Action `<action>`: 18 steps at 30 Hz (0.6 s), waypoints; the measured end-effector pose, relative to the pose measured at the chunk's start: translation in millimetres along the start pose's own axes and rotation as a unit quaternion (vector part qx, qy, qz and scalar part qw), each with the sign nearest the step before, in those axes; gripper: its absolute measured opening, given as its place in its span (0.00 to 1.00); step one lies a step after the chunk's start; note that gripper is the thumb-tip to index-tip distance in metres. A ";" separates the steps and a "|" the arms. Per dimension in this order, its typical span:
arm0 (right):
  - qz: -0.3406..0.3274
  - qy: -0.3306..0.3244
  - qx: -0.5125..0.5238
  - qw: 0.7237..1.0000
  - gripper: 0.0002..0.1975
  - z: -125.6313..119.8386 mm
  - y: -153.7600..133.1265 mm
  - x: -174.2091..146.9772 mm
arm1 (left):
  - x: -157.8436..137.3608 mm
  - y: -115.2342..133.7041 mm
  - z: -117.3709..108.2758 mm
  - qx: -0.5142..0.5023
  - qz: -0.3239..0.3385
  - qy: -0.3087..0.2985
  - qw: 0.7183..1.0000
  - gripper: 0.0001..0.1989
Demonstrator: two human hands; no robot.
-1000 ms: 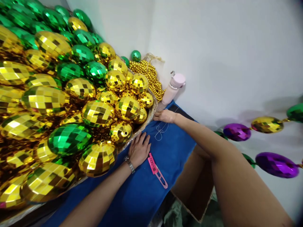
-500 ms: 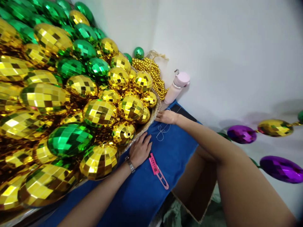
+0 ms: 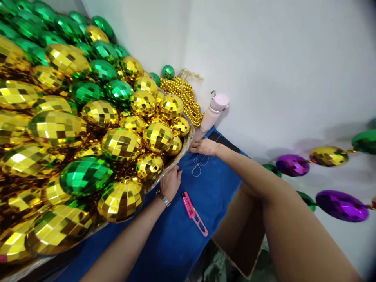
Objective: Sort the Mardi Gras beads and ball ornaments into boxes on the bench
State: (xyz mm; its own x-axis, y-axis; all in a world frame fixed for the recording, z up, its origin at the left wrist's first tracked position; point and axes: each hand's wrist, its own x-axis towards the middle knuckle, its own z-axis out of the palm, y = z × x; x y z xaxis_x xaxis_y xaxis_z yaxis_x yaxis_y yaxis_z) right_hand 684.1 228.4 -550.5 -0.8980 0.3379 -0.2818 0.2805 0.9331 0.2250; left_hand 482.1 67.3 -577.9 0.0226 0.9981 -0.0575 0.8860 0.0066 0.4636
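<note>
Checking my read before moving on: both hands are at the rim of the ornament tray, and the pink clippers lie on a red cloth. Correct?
Not quite. In the head view the pink clippers lie on a blue cloth, not a red one. The left hand and right hand are at the tray rim.

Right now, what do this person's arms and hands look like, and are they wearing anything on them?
Both arms are bare, with no sleeves or gloves showing. The left hand has a silver metal wristwatch on its wrist. The right hand wears nothing visible.

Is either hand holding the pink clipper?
No. The pink clipper lies alone on the blue cloth, while the left hand and right hand are at the tray's rim.
</note>
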 end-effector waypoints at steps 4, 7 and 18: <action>-0.002 -0.008 0.017 1.000 0.13 -0.9 -4.3 1.1 | -0.7 -0.5 0.8 0.010 0.000 -0.003 1.000 0.10; -0.002 0.002 0.020 1.000 0.13 -1.1 -7.0 4.5 | -1.7 0.7 2.9 0.026 0.004 -0.005 1.000 0.11; -0.029 0.039 -0.016 0.999 0.14 6.6 -12.5 10.5 | -2.7 0.9 7.8 -0.002 -0.034 0.011 0.999 0.12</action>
State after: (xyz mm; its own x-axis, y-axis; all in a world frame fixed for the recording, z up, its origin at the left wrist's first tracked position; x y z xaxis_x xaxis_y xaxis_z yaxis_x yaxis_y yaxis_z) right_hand 673.4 221.1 -562.4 -0.9362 0.2724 -0.2220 0.2184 0.9459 0.2399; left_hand 486.5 64.1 -584.2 -0.0470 0.9965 -0.0693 0.8835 0.0739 0.4626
